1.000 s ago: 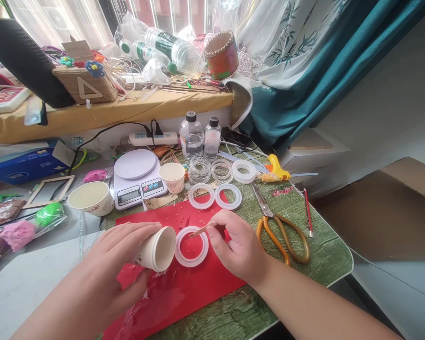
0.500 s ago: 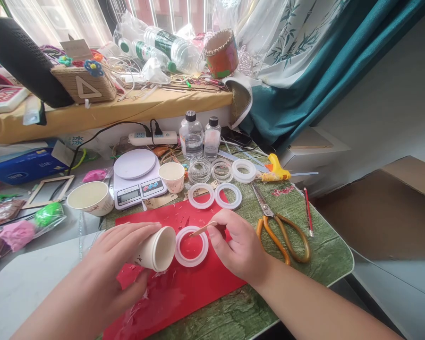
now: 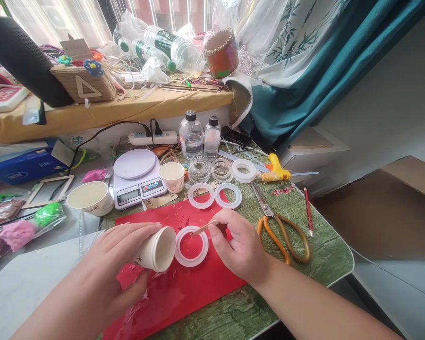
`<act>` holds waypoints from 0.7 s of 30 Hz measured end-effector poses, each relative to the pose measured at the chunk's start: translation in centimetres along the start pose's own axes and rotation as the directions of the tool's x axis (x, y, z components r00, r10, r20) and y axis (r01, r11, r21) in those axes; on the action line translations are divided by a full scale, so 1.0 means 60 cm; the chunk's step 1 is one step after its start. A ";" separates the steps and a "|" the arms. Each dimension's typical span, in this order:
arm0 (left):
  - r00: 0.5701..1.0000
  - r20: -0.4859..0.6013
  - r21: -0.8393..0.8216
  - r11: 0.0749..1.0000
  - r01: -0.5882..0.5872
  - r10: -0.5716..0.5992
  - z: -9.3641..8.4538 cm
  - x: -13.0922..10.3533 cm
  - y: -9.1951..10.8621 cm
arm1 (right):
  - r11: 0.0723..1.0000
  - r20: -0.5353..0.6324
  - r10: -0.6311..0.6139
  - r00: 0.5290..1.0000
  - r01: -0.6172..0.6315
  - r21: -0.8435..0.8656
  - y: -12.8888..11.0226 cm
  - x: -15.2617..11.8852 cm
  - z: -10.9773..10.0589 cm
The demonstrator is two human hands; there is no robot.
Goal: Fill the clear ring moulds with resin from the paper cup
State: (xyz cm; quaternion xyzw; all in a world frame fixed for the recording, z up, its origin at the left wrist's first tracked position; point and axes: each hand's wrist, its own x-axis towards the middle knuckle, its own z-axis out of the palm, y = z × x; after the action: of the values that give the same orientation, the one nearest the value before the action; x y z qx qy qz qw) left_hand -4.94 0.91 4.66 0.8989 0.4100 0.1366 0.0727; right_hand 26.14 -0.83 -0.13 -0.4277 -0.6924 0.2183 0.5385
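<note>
My left hand (image 3: pixel 118 264) is wrapped round a paper cup (image 3: pixel 164 249), tilted so its mouth faces right. Just right of the cup's rim, a translucent white ring mould (image 3: pixel 202 257) lies flat on a red sheet (image 3: pixel 212 293). Between thumb and fingers, my right hand (image 3: pixel 235 243) pinches a thin wooden stick (image 3: pixel 204 227), its tip over the far part of the ring. Two more ring moulds, a left one (image 3: pixel 201 204) and a right one (image 3: pixel 228 206), lie at the sheet's far edge.
Orange-handled scissors (image 3: pixel 267 210) and a red pencil (image 3: pixel 308 212) lie at the right, with a yellow glue gun (image 3: pixel 276 170) behind. A kitchen scale (image 3: pixel 136 165), another paper cup (image 3: pixel 172 177), a wider cup (image 3: pixel 90 198) and two clear bottles (image 3: pixel 191 137) stand farther back.
</note>
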 end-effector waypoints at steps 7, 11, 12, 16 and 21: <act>1.000 -0.016 -0.003 1.000 -0.006 0.006 0.000 0.004 0.008 | 1.000 -0.005 0.006 1.000 -0.006 0.014 0.002 -0.001 0.001; 1.000 0.001 0.019 0.999 -0.026 0.026 -0.001 0.003 0.007 | 1.000 -0.032 0.009 0.999 -0.009 -0.001 0.003 -0.002 0.001; 1.000 0.002 0.022 0.999 -0.026 0.026 -0.001 0.003 0.006 | 1.000 -0.044 0.011 0.999 -0.011 -0.005 0.003 -0.001 0.001; 0.999 -0.029 0.023 0.999 -0.023 0.023 -0.001 0.005 0.007 | 0.999 -0.075 0.035 0.997 -0.035 0.000 0.004 -0.001 0.002; 0.999 -0.042 0.017 1.000 -0.019 0.019 0.000 0.006 0.011 | 0.999 -0.077 0.052 0.996 -0.052 0.003 0.005 -0.001 0.003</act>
State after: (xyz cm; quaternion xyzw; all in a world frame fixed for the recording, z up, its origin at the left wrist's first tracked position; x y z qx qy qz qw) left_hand -4.22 0.76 4.89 0.9002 0.4039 0.1527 0.0555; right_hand 26.09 -0.70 -0.46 -0.4535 -0.6596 0.2162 0.5591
